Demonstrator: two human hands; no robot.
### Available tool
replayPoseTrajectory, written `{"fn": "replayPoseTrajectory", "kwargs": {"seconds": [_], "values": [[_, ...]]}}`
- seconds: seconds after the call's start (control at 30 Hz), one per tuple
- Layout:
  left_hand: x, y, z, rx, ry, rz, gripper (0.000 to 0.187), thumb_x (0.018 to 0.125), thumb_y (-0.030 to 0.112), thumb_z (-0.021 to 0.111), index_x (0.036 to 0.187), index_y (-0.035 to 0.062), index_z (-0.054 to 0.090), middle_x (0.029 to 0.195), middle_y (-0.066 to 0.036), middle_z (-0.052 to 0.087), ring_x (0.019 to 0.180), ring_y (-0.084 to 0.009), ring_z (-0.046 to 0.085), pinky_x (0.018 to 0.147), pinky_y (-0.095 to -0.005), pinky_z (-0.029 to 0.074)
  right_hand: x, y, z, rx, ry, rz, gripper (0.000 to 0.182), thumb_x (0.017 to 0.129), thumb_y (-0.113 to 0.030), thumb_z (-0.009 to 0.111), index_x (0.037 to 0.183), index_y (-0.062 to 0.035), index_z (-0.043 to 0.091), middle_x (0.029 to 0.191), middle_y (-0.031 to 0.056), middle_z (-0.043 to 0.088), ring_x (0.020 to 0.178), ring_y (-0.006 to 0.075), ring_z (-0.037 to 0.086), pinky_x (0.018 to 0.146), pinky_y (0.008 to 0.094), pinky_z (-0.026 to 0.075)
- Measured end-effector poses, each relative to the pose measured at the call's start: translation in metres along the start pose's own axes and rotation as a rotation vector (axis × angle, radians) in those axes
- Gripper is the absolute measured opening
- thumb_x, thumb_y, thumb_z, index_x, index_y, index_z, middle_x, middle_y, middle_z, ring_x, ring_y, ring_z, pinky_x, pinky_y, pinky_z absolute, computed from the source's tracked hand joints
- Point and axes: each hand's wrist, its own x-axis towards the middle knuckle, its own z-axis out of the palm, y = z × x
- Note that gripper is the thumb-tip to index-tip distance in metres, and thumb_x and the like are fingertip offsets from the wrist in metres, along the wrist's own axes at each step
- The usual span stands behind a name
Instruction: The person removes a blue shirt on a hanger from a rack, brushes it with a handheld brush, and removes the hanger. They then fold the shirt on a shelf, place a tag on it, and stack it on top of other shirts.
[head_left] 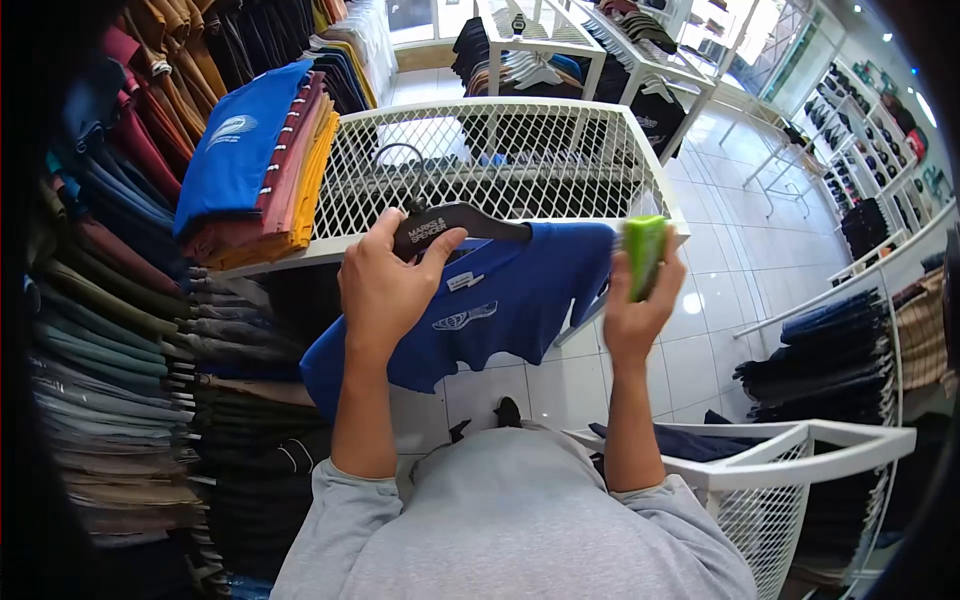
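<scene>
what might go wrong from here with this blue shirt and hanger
The blue T-shirt sags at the neck below the black hanger, so it might slip off if the left hand tilts it.
The green object in the right hand, too blurred to identify, is close to the shirt's shoulder and might snag it.
The folded stack at the mesh table's end could slide if bumped.

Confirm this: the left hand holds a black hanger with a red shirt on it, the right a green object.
The shirt is blue, not red, as the head view shows; the left hand holds the black hanger, the right hand the green object.
</scene>
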Motion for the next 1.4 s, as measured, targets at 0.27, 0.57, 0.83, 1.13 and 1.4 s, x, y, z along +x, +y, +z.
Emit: {"fn": "replayPoseTrajectory", "kwargs": {"seconds": [0.27,0.57,0.83,1.13,1.4], "values": [[0.023,0.012,0.039,-0.135,0.031,0.030,0.042,0.082,0.040,0.086,0.081,0.0044,0.064,0.067,-0.008,0.070,0.060,-0.0200,0.070,0.058,-0.0335,0.051,0.033,0.080,0.026,-0.161,-0.021,-0.105,0.068,0.093,-0.017,0.074,0.152,-0.0008,0.044,0.125,0.0226,0.054,0.115,0.0366,0.053,0.101,0.0453,0.044],[0.029,0.028,0.059,-0.143,-0.052,0.002,0.035,0.083,0.026,0.088,0.084,0.0014,0.064,0.068,-0.004,0.068,0.061,-0.0071,0.062,0.055,-0.0239,0.048,0.035,0.041,0.009,-0.006,-0.114,-0.213,0.071,0.088,-0.017,0.078,0.150,-0.0002,0.047,0.120,0.0203,0.054,0.111,0.0337,0.055,0.096,0.0426,0.047],[0.019,0.028,0.054,-0.163,-0.110,0.083,0.034,0.082,0.027,0.089,0.084,0.0018,0.066,0.070,-0.006,0.071,0.063,-0.0082,0.067,0.057,-0.0246,0.049,0.021,0.058,-0.002,-0.155,-0.041,-0.182,0.068,0.090,-0.014,0.076,0.150,-0.0006,0.046,0.121,0.0204,0.055,0.111,0.0352,0.055,0.097,0.0421,0.046],[-0.013,0.001,0.023,-0.183,-0.104,0.211,0.043,0.080,0.039,0.089,0.076,0.0052,0.063,0.058,-0.004,0.064,0.050,-0.0133,0.061,0.052,-0.0296,0.046,-0.028,-0.004,-0.048,-0.162,0.087,-0.039,0.062,0.094,-0.017,0.073,0.149,0.0001,0.048,0.120,0.0192,0.057,0.107,0.0329,0.055,0.095,0.0416,0.046],[-0.077,-0.050,-0.038,-0.317,-0.323,0.264,0.042,0.079,0.030,0.091,0.071,0.0033,0.060,0.052,-0.002,0.057,0.049,-0.0047,0.050,0.047,-0.0257,0.038,-0.158,0.013,-0.068,-0.366,0.197,0.266,0.060,0.097,-0.025,0.071,0.149,-0.0034,0.049,0.128,0.0236,0.055,0.116,0.0375,0.057,0.102,0.0434,0.045]]}}
